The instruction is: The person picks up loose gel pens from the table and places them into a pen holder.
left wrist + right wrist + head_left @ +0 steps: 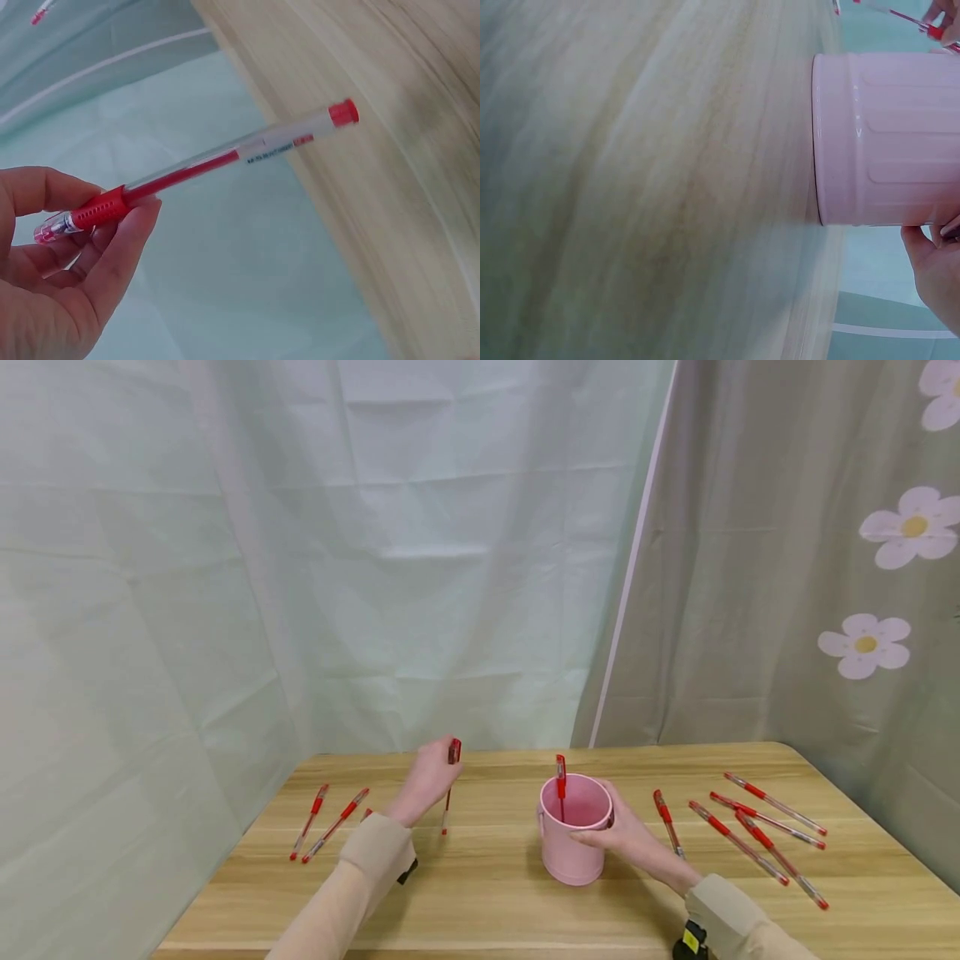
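Observation:
In the head view my left hand [431, 774] holds a red pen [447, 793] upright above the table, left of the pink bucket [572, 852]. The left wrist view shows the thumb and fingers of the left hand [67, 262] pinching that pen [202, 169] at its red grip, the red end pointing away. My right hand [626, 831] grips the bucket's right side, thumb on the front near the rim. One red pen [561, 781] stands inside the bucket, leaning on its wall. The right wrist view shows the bucket [900, 142] with the right hand [937, 270] against it.
On the left of the wooden table [480, 927] lie red pens [335, 827], one partly hidden by the left wrist. Several more pens [738, 842] lie at the right, one [669, 822] close to the right forearm. Curtains [465, 568] hang behind the table.

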Demonstrator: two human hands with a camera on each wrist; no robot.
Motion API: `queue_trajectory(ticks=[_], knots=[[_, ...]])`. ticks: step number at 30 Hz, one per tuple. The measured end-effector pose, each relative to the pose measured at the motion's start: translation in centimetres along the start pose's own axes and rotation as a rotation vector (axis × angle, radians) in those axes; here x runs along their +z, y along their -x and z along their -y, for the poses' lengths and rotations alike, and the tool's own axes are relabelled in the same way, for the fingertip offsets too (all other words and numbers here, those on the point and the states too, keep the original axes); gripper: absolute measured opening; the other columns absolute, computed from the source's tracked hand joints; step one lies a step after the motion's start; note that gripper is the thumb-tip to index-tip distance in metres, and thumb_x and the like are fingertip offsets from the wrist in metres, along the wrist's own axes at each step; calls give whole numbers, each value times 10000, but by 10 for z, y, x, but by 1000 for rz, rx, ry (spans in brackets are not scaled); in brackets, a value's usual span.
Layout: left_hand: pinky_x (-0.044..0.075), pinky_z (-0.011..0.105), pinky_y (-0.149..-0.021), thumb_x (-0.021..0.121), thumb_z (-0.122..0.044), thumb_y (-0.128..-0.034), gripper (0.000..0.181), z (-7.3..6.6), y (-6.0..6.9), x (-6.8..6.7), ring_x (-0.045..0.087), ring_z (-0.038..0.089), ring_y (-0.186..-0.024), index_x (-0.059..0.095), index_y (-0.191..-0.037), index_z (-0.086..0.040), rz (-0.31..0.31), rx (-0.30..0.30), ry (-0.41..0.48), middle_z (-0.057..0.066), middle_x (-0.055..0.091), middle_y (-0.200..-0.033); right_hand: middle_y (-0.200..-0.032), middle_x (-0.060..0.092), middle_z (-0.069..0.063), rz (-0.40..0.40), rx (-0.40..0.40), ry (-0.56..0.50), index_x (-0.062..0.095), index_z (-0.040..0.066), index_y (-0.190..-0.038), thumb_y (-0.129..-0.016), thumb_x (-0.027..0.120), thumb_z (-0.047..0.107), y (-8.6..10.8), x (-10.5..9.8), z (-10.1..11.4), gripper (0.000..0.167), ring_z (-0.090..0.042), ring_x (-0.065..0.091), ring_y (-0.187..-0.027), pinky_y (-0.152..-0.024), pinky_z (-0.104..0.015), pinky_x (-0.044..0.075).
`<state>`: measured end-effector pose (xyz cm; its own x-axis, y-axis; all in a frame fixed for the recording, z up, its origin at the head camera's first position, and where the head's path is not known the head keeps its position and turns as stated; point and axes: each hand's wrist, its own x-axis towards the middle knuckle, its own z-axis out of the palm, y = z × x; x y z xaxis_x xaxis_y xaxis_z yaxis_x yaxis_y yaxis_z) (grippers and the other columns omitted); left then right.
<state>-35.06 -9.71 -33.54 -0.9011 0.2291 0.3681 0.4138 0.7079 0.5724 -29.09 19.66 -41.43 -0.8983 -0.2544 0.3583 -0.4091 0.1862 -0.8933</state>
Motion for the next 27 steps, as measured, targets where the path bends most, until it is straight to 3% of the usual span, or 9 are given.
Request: queue_trajectory(ticks=[11, 18, 27], knots=[[344, 265, -468, 532, 59, -809, 127, -22, 1, -3, 382, 153, -532, 471, -767, -44, -79, 135, -15, 30, 432, -626, -1200, 445, -179, 3, -7, 5, 333, 9, -1277, -710, 763, 92, 0, 0, -1, 715, -337, 446, -1070, -821, -356, 436], [457, 258, -526, 564, 83, -801, 128, -42, 1, -6, 527, 139, -620, 531, -819, -39, -133, 228, 83, 27, 553, -719, -1213, 435, -187, 3, -6, -16, 319, 4, -1288, -711, 756, 61, 1, 0, 1, 726, -342, 439, -1080, -825, -373, 435], [463, 267, -590, 604, 30, -839, 133, -65, 5, -8, 534, 126, -689, 524, -816, -73, -183, 316, 171, -10, 548, -763, -1210, 436, -185, 1, -18, -9, 325, 4, -1285, -714, 755, 68, 0, 0, 0, 717, -343, 436, -1081, -841, -421, 423]])
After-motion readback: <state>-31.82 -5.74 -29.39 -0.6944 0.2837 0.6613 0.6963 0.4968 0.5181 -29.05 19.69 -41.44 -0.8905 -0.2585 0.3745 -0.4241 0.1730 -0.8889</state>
